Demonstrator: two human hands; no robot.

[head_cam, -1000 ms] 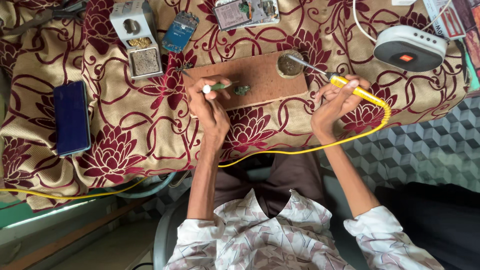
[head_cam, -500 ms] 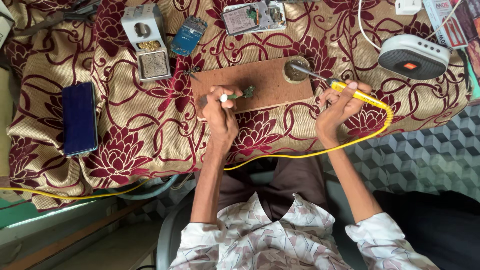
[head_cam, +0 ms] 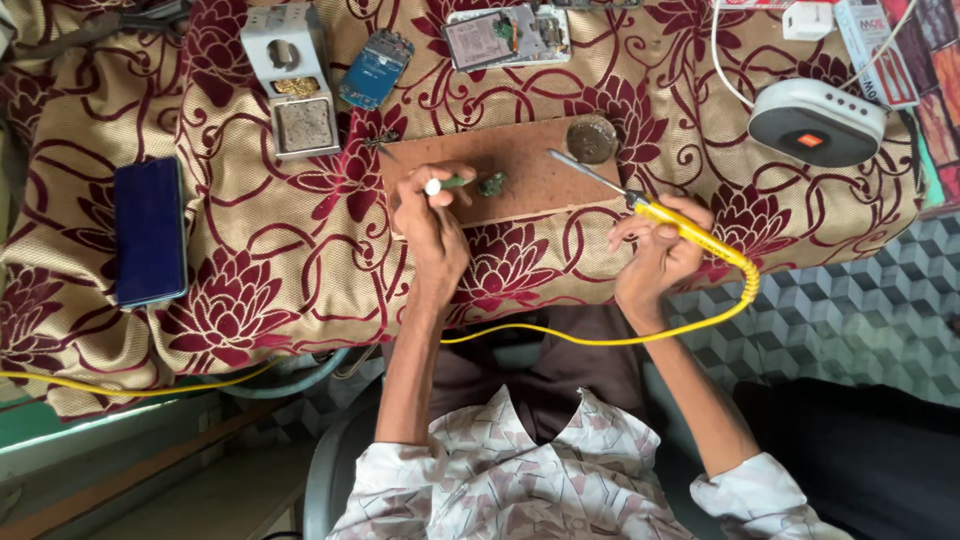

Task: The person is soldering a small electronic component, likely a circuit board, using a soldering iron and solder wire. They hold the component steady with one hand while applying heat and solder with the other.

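Soldering iron [head_cam: 668,216] gripped in the right hand [head_cam: 655,255], tip raised over the wooden board [head_cam: 520,170].
A green-handled tool [head_cam: 450,183] is pinched by the left hand [head_cam: 432,225] beside a small component [head_cam: 491,184]; the cloth [head_cam: 290,250] could be scorched, or fingers burned, if the tip dips.

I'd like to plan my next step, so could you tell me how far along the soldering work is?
Set up: the brown board lies on the flowered cloth, with opened phones laid out. In hand: the left hand pins a small green part with a stick, and the right hand holds the yellow soldering iron, tip raised off the part. Left: tip not yet on the part.
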